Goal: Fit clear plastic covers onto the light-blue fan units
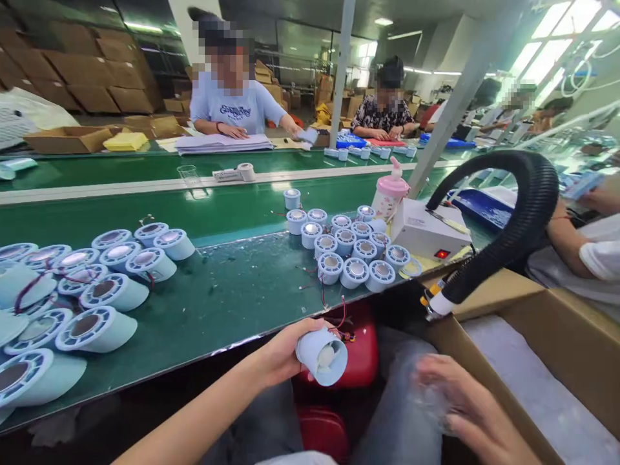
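My left hand (281, 354) grips a pale blue round fan housing (322, 354) with thin red wires trailing from it, held below the front edge of the green table (217, 303). My right hand (465, 407) is low at the right over my lap, blurred, with something thin and clear like plastic film at its fingers; I cannot tell whether it grips it. It hovers beside an open cardboard box (542, 361). Several more housings lie on their sides at the left (97, 290) and stand upright in a cluster (349, 248) ahead.
A black corrugated hose (527, 213) arcs over the box at right, beside a white control box (426, 232) and a pink bottle (390, 194). A co-worker's arm (571, 245) sits at far right. Other people work across the green conveyor (145, 187).
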A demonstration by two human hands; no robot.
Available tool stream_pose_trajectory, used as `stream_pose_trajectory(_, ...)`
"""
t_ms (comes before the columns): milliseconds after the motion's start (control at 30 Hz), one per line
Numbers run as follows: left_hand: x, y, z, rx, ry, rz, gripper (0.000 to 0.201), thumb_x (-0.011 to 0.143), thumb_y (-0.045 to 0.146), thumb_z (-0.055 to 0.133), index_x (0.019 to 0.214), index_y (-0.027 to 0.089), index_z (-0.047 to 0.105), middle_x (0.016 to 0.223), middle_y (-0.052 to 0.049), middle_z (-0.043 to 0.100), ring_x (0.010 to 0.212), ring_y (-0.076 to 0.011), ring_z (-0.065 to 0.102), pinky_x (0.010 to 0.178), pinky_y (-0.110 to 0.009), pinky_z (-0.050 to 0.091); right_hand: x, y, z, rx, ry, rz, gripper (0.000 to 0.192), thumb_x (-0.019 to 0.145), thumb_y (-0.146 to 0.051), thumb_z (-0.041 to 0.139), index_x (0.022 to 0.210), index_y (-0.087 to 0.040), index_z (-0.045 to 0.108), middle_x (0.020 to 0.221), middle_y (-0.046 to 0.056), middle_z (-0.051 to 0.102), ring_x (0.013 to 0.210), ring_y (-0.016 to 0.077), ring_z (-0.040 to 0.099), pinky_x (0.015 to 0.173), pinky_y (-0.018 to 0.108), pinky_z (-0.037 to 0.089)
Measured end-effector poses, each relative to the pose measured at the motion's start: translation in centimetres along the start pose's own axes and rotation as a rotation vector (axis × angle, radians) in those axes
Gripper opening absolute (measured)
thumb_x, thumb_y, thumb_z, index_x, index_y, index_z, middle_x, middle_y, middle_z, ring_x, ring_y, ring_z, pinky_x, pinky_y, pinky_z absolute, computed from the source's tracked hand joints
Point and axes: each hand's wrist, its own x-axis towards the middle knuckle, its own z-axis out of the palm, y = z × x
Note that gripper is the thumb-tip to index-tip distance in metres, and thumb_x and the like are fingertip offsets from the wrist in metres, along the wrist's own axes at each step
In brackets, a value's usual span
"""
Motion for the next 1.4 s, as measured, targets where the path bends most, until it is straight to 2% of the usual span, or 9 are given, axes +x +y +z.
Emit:
stream_pose_trajectory(133,0.6,-1.3,0.9,0.117,-0.164,-0.141,0.049,0.077,0.063,0.05,0.09,0.016,0.059,0.066,0.0,0.054,0.043,-0.008,0.042,0.033,-0.018,0.027,2.9,-3.8,4.0,-0.312,-0.044,-0.142,0.049,0.085,-0.02,0.055,0.134,-0.026,0.052,0.126,0.017,0.057,0.105,0.032,0.065,0.08,0.044,0.06)
stream_pose_trajectory(233,0.8,-0.9,1.1,0.24,-0.26,-0.126,0.037,0.078,0.051,0.06,0.087,0.016,0.063,0.064,0.002,0.053,0.046,-0.0074,0.04,0.037,-0.018,0.029,4.6,-5.3,5.7,-0.442,0.012,-0.057,0.05,0.08,-0.011,0.055,0.129,-0.023,0.058,0.133,0.02,0.052,0.106,0.0357,0.061,0.079,0.052,0.058)
stream_pose_trajectory(400,0.8,0.3,1.1,0.55,-0.31,0.219,0.012,0.082,0.028,0.063,0.086,0.018,0.068,0.092,-0.002,0.063,0.089,-0.0155,0.054,0.083,-0.025,0.043,5.6,-5.1,5.6,-0.32,-0.154,0.164,0.031,0.074,-0.001,0.06,0.095,-0.022,0.069,0.133,0.012,0.055,0.115,0.0316,0.058,0.084,0.044,0.058)
stream_pose_trajectory(567,1.3,0.5,0.5,0.772,-0.305,0.407,0.014,0.088,0.025,0.055,0.094,0.018,0.066,0.099,-0.005,0.062,0.092,-0.0177,0.056,0.085,-0.028,0.041,6.3,-4.9,5.0,-0.327,-0.163,0.311,0.016,0.074,-0.006,0.069,0.075,-0.021,0.066,0.13,0.01,0.057,0.112,0.0316,0.06,0.082,0.045,0.057)
stream_pose_trajectory(867,2.7,-0.1,0.2,0.79,-0.269,0.399,0.023,0.094,0.032,0.047,0.099,0.017,0.063,0.098,-0.006,0.061,0.091,-0.0181,0.056,0.084,-0.029,0.043,5.9,-4.1,4.5,-0.423,-0.086,0.121,0.031,0.086,-0.013,0.062,0.116,-0.019,0.064,0.135,0.017,0.053,0.117,0.0338,0.054,0.089,0.05,0.055)
stream_pose_trajectory(967,2.5,-1.0,1.6,0.803,-0.307,0.455,0.022,0.095,0.029,0.046,0.094,0.017,0.065,0.097,-0.006,0.059,0.091,-0.0172,0.056,0.085,-0.029,0.042,5.3,-3.4,3.9,-0.478,-0.172,0.114,0.034,0.081,-0.004,0.062,0.111,-0.019,0.067,0.137,0.018,0.052,0.118,0.0369,0.054,0.087,0.053,0.055)
stream_pose_trajectory(1100,2.3,-2.0,3.7,0.774,-0.235,0.517,0.018,0.093,0.031,0.052,0.095,0.019,0.066,0.099,-0.005,0.057,0.093,-0.0174,0.055,0.087,-0.029,0.043,4.4,-3.6,2.8,-0.222,-0.267,0.287,0.022,0.075,-0.004,0.068,0.089,-0.022,0.068,0.135,0.011,0.053,0.117,0.0316,0.056,0.089,0.046,0.055)
stream_pose_trajectory(1200,2.7,-2.7,4.3,0.704,-0.183,0.545,0.032,0.079,0.041,0.072,0.102,0.02,0.066,0.097,-0.005,0.058,0.091,-0.0188,0.055,0.084,-0.031,0.046,3.7,-4.0,2.2,0.023,-0.155,0.433,0.003,0.085,-0.022,0.065,0.082,-0.023,0.066,0.128,0.008,0.054,0.115,0.0266,0.057,0.093,0.041,0.051)
stream_pose_trajectory(1400,3.8,-2.9,3.9,0.776,-0.315,0.621,0.064,0.057,0.043,0.087,0.115,0.027,0.067,0.12,-0.01,0.053,0.115,-0.0268,0.052,0.103,-0.043,0.042,2.8,-3.8,2.1,0.331,0.046,0.534,0.034,0.092,-0.035,0.053,0.063,-0.019,0.061,0.107,0.008,0.059,0.097,0.0224,0.062,0.074,0.031,0.053)
